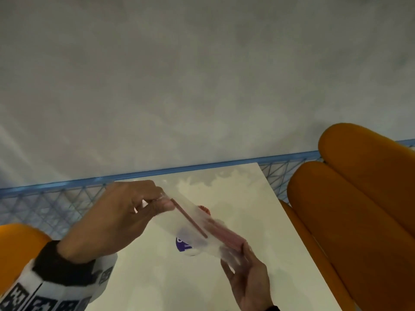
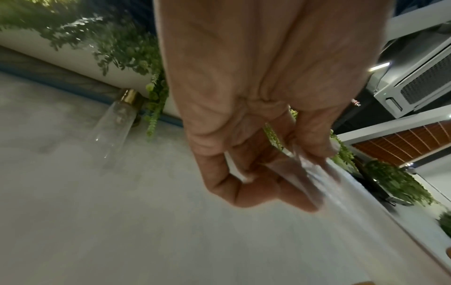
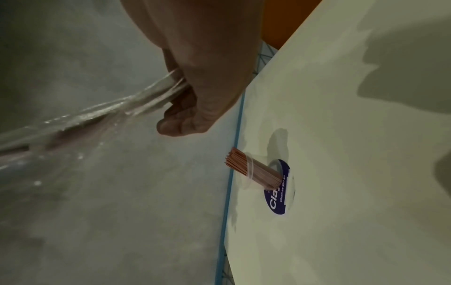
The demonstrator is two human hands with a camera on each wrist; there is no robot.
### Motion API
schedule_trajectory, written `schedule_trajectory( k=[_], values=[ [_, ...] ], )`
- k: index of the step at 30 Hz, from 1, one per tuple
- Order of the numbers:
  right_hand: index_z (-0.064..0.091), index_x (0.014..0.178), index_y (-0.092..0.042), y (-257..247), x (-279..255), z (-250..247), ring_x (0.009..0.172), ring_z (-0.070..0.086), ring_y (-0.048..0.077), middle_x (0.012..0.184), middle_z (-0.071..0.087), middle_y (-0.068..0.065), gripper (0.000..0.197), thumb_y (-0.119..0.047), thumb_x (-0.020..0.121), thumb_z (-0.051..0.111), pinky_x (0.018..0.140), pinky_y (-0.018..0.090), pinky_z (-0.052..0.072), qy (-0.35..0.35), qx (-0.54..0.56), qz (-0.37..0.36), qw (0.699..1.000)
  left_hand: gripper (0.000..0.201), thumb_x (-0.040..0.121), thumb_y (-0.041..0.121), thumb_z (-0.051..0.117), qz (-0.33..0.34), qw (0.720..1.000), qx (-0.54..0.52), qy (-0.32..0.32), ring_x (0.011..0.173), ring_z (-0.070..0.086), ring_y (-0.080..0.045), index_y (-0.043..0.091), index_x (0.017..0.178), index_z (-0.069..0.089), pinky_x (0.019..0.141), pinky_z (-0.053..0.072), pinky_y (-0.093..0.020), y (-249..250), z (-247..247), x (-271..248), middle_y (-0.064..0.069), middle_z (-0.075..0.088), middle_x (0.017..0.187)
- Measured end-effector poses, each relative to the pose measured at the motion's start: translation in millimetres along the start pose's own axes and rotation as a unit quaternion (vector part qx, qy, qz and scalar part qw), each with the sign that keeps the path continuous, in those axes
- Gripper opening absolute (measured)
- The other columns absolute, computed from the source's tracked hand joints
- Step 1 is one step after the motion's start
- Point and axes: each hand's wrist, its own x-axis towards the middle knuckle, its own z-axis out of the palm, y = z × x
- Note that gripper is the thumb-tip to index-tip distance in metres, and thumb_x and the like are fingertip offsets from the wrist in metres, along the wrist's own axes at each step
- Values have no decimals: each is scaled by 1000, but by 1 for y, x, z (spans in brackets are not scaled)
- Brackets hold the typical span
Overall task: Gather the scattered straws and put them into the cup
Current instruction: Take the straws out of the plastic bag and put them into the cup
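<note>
- Straws [image 1: 224, 235], pink, lie inside a clear plastic bag [image 1: 197, 223] stretched between our two hands.
- Our left hand [image 1: 116, 221] fingers [image 2: 253, 194] pinch one bag end.
- Our right hand [image 1: 249, 274] fingers [image 3: 180, 127] curl around the other end.
- More straws stand in the cup [image 3: 253, 174] on the tabletop [image 3: 354, 173], beneath our fingers.

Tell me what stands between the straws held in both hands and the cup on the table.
The clear plastic bag does: the pink straws are still inside it, pinched at one end by the left hand and at the other by the right hand, above the cup, which already holds straws.
</note>
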Motion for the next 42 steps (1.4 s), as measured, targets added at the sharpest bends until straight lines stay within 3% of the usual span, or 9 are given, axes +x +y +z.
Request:
schedule_trajectory(
  k=[6, 11, 17, 19, 23, 27, 29, 33, 42],
  values=[
    [65, 110, 3, -7, -5, -7, 83, 70, 33, 103, 72, 23, 35, -23, 100, 43, 68, 39, 58, -34, 2, -69, 997, 31, 85, 63, 45, -22, 999, -26, -3, 68, 66, -4, 44, 71, 66, 58, 43, -7, -3, -1, -11, 18, 69, 73],
    [61, 107, 0, -26, -15, -2, 83, 69, 34, 102, 71, 24, 30, -22, 96, 46, 62, 38, 60, -105, -61, -149, 981, 39, 83, 65, 46, -121, 989, -85, -18, 75, 70, -11, 36, 83, 73, 67, 55, -25, -30, -5, -31, 10, 74, 78],
    [66, 95, 2, 1, -17, -2, 83, 66, 29, 92, 71, 22, 33, -22, 100, 43, 69, 38, 55, -103, -261, -141, 949, 31, 97, 22, 51, -417, 863, -278, -57, 89, 72, -34, 14, 80, 75, 80, 52, -48, -63, 60, -99, -13, 76, 87],
    [66, 93, 0, 10, -17, -4, 80, 66, 26, 89, 71, 20, 32, -22, 100, 44, 67, 34, 55, -97, -277, -132, 947, 28, 93, 33, 57, -442, 842, -306, -45, 89, 73, -30, 16, 81, 75, 83, 52, -51, -66, 69, -113, -13, 76, 95],
    [65, 94, 0, 6, -20, 5, 85, 67, 29, 94, 71, 21, 33, -28, 92, 48, 72, 38, 57, -100, -232, -145, 957, 78, 47, 66, 83, -423, 808, -409, 38, 101, 71, -28, 5, 94, 74, 82, 57, -50, -66, 57, -113, -9, 73, 111],
    [70, 99, -5, -1, -34, 22, 93, 66, 29, 104, 71, 20, 28, -23, 91, 50, 77, 44, 57, -126, -83, -132, 980, 24, 94, 24, 53, -329, 739, -568, 154, 113, 65, -33, 1, 91, 60, 82, 57, -52, -54, 32, -80, -13, 63, 130],
    [74, 93, -8, -3, -40, 31, 95, 66, 32, 103, 71, 18, 22, -19, 90, 55, 75, 45, 58, -134, -19, -96, 986, 30, 102, 20, 31, -290, 701, -625, 182, 116, 63, -32, 10, 98, 59, 88, 52, -55, -44, 30, -62, -11, 62, 131],
    [67, 98, -6, -4, -26, 41, 88, 66, 38, 102, 68, 21, 29, -31, 89, 56, 68, 43, 55, -96, 37, -5, 995, 34, 100, 24, 32, -295, 626, -697, 189, 120, 60, -32, 22, 78, 59, 94, 45, -62, -38, 52, -45, -13, 61, 134],
    [62, 88, -6, 19, 4, 38, 79, 63, 35, 87, 71, 21, 33, -27, 101, 40, 71, 40, 48, 18, 64, 11, 998, 26, 97, 23, 39, -275, 599, -718, 223, 121, 61, -30, 19, 73, 49, 94, 47, -62, -23, 69, -31, -17, 62, 130]
  ],
)
